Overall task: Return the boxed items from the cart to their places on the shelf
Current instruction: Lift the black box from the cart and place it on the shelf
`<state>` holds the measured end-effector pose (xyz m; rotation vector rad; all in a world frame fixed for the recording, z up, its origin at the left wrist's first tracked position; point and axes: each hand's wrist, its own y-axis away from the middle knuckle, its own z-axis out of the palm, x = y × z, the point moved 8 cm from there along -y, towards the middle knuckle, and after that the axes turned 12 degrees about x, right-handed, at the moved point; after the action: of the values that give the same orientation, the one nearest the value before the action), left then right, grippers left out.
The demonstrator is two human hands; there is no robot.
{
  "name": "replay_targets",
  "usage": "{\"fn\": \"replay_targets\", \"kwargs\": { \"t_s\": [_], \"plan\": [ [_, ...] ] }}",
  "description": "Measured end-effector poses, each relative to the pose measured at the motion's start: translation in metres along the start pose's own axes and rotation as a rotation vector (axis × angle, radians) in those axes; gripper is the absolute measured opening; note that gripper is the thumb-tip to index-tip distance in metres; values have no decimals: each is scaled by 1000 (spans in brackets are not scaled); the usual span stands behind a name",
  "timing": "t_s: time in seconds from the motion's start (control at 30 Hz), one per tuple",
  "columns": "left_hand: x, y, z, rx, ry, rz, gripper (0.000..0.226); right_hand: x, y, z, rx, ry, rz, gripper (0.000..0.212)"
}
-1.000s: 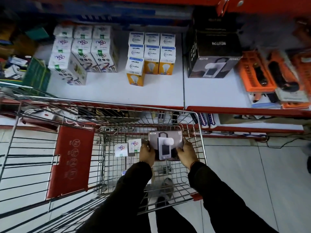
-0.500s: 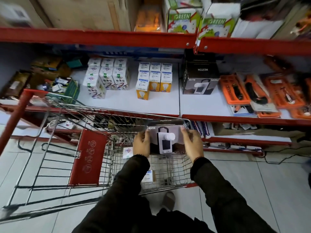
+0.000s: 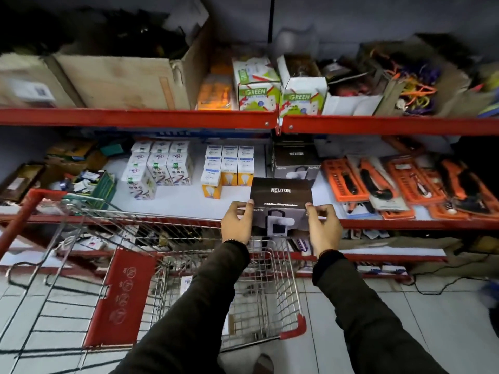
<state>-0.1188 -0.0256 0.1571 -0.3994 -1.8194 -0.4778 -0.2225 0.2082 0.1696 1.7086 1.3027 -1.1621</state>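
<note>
I hold a black Neuton box (image 3: pixel 280 194) in the air over the front edge of the white middle shelf (image 3: pixel 183 201). My left hand (image 3: pixel 237 222) grips its left side and my right hand (image 3: pixel 323 228) grips its right side. A matching black Neuton box (image 3: pixel 295 160) stands on the shelf just behind it. The wire cart (image 3: pixel 172 238) with red trim is below my arms; a small white box (image 3: pixel 186 282) shows through its mesh.
White bulb boxes (image 3: pixel 159 168) and blue-and-orange bulb boxes (image 3: pixel 228 166) stand left of the Neuton box. Orange tool packs (image 3: pixel 391 182) lie to the right. The upper red shelf (image 3: pixel 189 118) carries cardboard cartons and green boxes. Tiled floor lies below.
Both hands have lifted the black box up out of the cart and forward to the middle shelf's edge. The view has tilted upward, showing the upper shelf.
</note>
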Motion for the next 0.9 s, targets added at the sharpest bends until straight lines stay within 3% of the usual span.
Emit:
{"fn": "replay_targets", "kwargs": {
  "t_s": [0.23, 0.43, 0.6, 0.9],
  "plan": [
    [22, -20, 73, -98, -88, 66, 28, 11, -69, -5, 5, 29, 52, 12],
    [10, -38, 117, -134, -199, 25, 31, 26, -116, 14, -95, 175, 48, 29],
    [-4, -44, 135, -144, -256, -21, 31, 40, -137, 30, -150, 251, 66, 30],
    [-11, -46, 141, -157, -285, -34, 35, 53, -139, 42, -159, 193, 122, 32]
  ]
}}
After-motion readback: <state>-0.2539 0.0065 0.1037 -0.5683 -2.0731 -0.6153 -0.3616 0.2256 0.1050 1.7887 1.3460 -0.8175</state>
